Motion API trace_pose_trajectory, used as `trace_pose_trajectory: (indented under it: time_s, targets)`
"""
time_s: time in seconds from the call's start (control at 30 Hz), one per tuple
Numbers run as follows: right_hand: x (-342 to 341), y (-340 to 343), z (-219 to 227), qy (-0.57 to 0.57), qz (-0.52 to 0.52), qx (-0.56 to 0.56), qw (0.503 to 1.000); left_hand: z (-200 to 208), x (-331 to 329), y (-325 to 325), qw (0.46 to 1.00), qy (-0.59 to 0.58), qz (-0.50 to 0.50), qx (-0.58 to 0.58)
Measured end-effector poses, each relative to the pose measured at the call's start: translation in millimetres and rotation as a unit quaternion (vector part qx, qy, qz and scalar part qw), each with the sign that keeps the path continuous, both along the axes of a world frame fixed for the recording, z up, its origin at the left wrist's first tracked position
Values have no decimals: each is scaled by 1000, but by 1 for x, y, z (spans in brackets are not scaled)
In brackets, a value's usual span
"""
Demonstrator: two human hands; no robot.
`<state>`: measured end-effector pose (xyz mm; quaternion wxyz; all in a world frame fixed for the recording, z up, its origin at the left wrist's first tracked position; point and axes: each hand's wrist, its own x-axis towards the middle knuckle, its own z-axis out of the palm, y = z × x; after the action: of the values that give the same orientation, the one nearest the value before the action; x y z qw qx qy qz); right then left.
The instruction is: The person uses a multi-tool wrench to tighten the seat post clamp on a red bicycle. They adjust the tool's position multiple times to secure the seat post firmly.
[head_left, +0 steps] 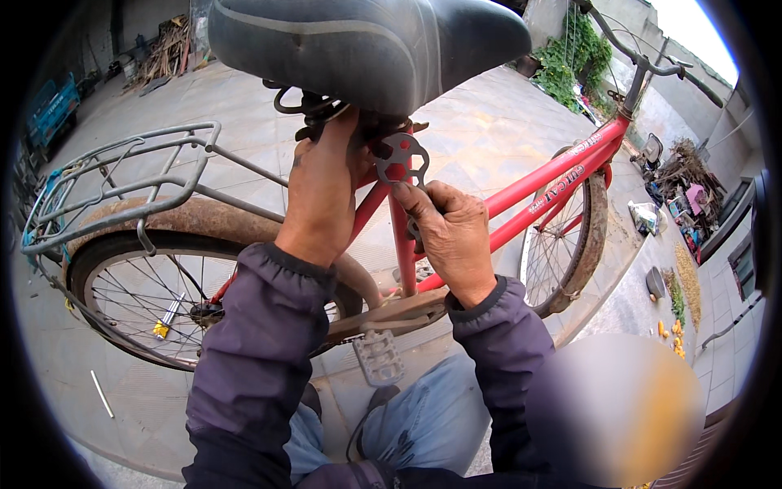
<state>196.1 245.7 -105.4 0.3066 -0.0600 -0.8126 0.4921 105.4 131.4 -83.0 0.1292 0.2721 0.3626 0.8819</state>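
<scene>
A red bicycle stands before me, its black saddle filling the top of the view. My right hand is closed around a flat grey multi-hole bicycle spanner. The spanner's upper end, with its cut-outs, lies at the top of the red seat tube, just below the saddle; its lower part is mostly under my fingers. My left hand reaches up beneath the back of the saddle, by the dark springs and clamp. Its fingers are hidden there, so what they grip does not show.
Behind the saddle is a grey rear rack over a rusty mudguard. A grey pedal sits low, near my knees. Yellow corn cobs and piled sticks lie to the right. A blurred disc covers the lower right.
</scene>
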Motion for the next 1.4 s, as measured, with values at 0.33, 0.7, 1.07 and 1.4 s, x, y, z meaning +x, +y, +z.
trace_pose_trajectory:
  time_s: [0.33,0.7,1.07,1.4]
  targets:
    - [-11,9,-10,35,17,-67,997,5,7,-4,1000,-14,1,-21]
    - [-13,41,21,-20,85,-38,995,2,1,-6,998,-46,-44,14]
    - [-6,48,79,40,70,222,972,0,-5,-5,999,-38,13,-12]
    - [10,56,59,74,94,-96,988,3,2,-6,997,47,28,-53]
